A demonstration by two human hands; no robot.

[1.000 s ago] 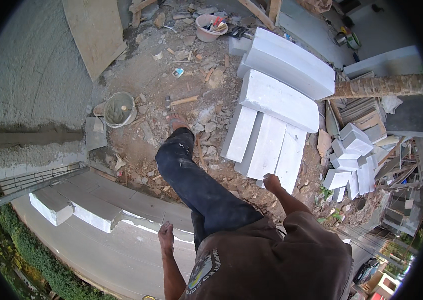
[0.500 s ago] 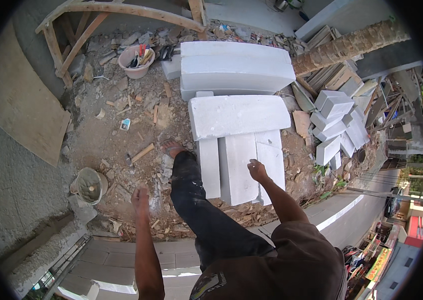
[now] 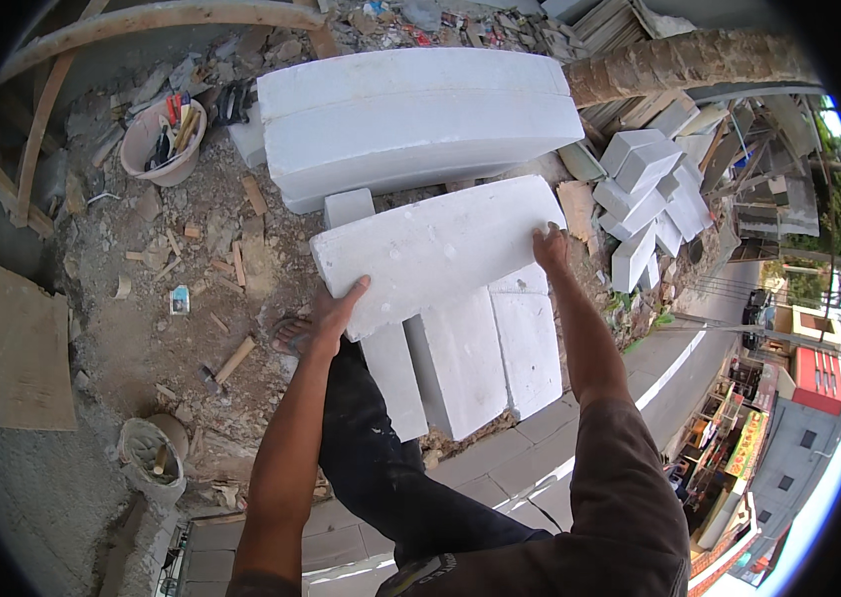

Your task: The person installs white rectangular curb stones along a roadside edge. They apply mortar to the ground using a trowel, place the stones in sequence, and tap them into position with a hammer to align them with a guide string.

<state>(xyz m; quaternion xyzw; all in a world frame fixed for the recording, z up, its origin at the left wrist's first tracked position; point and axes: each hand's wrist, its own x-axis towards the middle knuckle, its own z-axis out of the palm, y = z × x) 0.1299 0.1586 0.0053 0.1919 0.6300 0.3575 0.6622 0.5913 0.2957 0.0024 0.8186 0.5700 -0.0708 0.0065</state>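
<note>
A long white building block (image 3: 440, 249) lies crosswise over several other white blocks, slightly slanted, its right end farther away. My left hand (image 3: 337, 313) grips its left end, thumb on the top face and fingers hidden beneath or behind the edge. At the opposite end my right hand (image 3: 551, 247) is closed around the corner. Under it, upright white blocks (image 3: 460, 358) stand side by side with a gap between two of them. Just beyond lies a larger stack of long white blocks (image 3: 420, 119).
A pink bucket of tools (image 3: 165, 139) stands far left. On the rubble lies a hammer (image 3: 227, 364), and nearer is a mortar bucket (image 3: 152, 453). More white blocks (image 3: 639, 199) are piled at right by a tree trunk (image 3: 689, 70). My bare foot (image 3: 293, 334) is beside the blocks.
Both hands have moved from free air onto the ends of the top block and taken hold of it. The block now sits at a slant. My view has shifted closer.
</note>
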